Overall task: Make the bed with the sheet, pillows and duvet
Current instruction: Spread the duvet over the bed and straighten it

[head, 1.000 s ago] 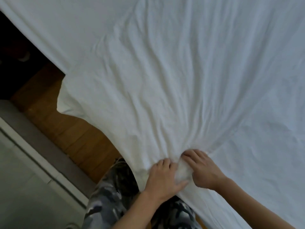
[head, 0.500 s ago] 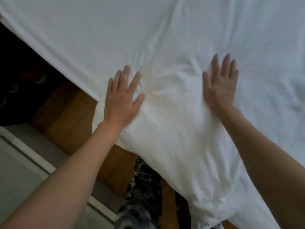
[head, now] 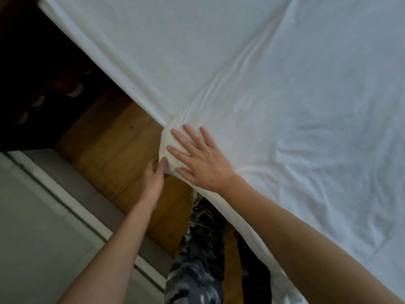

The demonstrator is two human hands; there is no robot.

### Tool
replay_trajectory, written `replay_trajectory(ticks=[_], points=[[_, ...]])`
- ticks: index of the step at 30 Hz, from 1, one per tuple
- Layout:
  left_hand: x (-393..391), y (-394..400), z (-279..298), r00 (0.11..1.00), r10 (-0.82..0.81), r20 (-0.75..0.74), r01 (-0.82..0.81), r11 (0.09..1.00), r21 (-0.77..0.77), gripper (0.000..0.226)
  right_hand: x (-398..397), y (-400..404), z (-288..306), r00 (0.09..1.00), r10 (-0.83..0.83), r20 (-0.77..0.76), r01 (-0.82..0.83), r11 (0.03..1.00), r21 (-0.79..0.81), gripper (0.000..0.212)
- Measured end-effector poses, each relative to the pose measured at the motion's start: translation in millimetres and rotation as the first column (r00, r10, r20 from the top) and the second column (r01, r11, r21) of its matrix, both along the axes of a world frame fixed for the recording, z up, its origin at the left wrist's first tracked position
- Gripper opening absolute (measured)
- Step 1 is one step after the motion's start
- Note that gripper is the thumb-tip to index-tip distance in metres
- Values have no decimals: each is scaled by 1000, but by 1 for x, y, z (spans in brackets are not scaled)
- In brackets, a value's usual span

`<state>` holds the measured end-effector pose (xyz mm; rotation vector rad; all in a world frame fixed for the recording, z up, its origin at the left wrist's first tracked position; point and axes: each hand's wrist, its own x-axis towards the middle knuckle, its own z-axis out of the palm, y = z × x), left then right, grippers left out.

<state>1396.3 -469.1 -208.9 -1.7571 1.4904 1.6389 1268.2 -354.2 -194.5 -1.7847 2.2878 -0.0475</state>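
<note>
Here, in the head view, a white sheet (head: pixel 252 88) lies spread over the bed, filling the upper and right parts of the frame, with creases fanning out from the bed's near corner. The person's right hand (head: pixel 201 159) rests flat on the sheet at that corner, fingers splayed and released, pressing the cloth down rather than clasping it. The left hand (head: pixel 154 176) reaches in from below at the corner's side, its fingertips touching the hanging fold of sheet just beside the right hand; whether it is pinching the cloth cannot be told, since the fingers are partly hidden by the fold. Beside the bed's left edge lies a wooden floor (head: pixel 114 145), bordered by a grey strip and a pale wall panel (head: pixel 32 227) at lower left. A leg in camouflage-patterned trousers (head: pixel 195 260) stands against the bed's near edge, partly covered by the overhanging sheet. The dark area at upper left is too dim to read.
</note>
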Motion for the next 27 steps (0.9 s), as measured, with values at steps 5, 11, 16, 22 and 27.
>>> replay_trajectory(ticks=[5,11,16,22,27], points=[[-10,-8,3,993,85,-85,-97,985,-143,21,7,7,5,981,-175,83,186,972,-146,46],[6,-11,5,997,34,64,6,841,-541,14,4,11,21,871,-476,122,489,823,-287,48],[-13,-13,0,990,93,107,-23,849,-528,28,-84,37,31,618,-781,93,756,558,-341,54],[-24,4,31,928,-371,-14,203,539,-817,25,-195,107,33,397,-918,-19,903,394,-171,65],[-124,49,53,700,-710,-81,167,273,-948,29,-132,75,8,679,-729,80,732,681,-13,61]])
